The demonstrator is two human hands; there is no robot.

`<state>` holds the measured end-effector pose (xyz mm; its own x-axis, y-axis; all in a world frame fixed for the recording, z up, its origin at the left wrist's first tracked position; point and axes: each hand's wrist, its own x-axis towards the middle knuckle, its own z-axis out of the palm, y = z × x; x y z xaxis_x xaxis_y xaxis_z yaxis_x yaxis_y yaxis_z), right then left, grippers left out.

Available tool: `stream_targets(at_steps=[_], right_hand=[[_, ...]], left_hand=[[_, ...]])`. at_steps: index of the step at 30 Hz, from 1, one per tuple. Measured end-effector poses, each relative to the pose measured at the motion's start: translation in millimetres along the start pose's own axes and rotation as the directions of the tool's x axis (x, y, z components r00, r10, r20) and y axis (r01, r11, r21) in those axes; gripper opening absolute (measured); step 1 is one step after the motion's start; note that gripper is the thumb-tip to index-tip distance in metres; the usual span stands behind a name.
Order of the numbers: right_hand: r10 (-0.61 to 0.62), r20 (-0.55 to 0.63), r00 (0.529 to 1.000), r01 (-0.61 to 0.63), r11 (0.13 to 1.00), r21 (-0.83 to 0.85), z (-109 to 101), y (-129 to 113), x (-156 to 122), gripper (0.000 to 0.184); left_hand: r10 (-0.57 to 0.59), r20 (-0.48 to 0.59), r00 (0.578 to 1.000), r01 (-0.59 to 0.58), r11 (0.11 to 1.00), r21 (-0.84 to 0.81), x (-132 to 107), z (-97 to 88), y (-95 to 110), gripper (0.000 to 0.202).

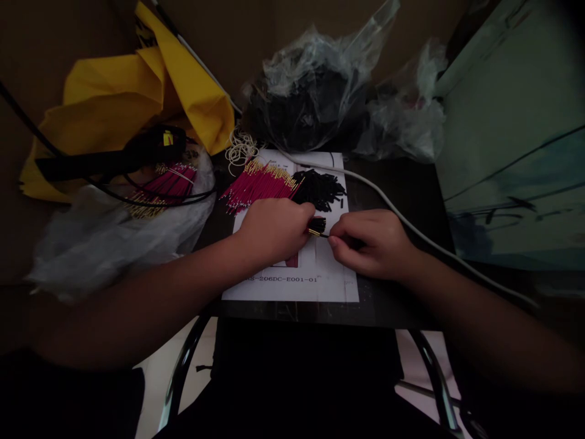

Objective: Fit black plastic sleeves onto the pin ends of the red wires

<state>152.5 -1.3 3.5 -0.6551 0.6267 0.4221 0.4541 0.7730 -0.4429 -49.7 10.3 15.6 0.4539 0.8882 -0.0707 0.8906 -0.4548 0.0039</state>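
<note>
My left hand (276, 228) is closed around a bundle of wires (317, 226), whose black-sleeved and gold-coloured ends stick out past the thumb. Close to its right, my right hand (372, 241) pinches a small black sleeve (324, 235) between thumb and forefinger, at the end of one wire of the bundle. The fingers hide part of the sleeve. Behind my left hand lies a heap of red wires (256, 189) with gold-coloured terminals. Beside that heap is a pile of short black sleeves (322, 190). Both rest on a printed white sheet (338, 286).
A dark table (393, 299) bears the sheet. A pale cable (388, 201) crosses it. Clear plastic bags (315, 91) with dark contents stand behind. On the left are a yellow bag (114, 97), a plastic-wrapped red wire bundle (171, 183), black cables and loose rubber bands (241, 148).
</note>
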Motion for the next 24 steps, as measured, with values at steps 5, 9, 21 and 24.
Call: stream_targets(at_steps=[5, 9, 21, 24], right_hand=[[0.006, -0.019, 1.000, -0.006, 1.000, -0.010, -1.3, -0.6, -0.5, 0.008], [0.000, -0.030, 1.000, 0.000, 1.000, -0.010, -1.6, -0.3, -0.7, 0.007], [0.023, -0.001, 1.000, -0.023, 0.998, 0.059, -1.2, -0.4, 0.1, 0.007], [0.016, 0.008, 1.000, -0.017, 0.997, 0.076, -0.4, 0.7, 0.1, 0.008]], left_hand=[[0.008, 0.014, 1.000, -0.008, 1.000, 0.014, -1.1, -2.2, 1.1, 0.027], [0.010, 0.013, 1.000, -0.010, 1.000, 0.003, -1.1, -3.4, 1.5, 0.028], [0.020, -0.005, 1.000, -0.020, 1.000, -0.015, -0.5, -1.9, 1.3, 0.026], [0.024, 0.013, 1.000, -0.024, 1.000, -0.018, -0.2, -2.6, 1.4, 0.026]])
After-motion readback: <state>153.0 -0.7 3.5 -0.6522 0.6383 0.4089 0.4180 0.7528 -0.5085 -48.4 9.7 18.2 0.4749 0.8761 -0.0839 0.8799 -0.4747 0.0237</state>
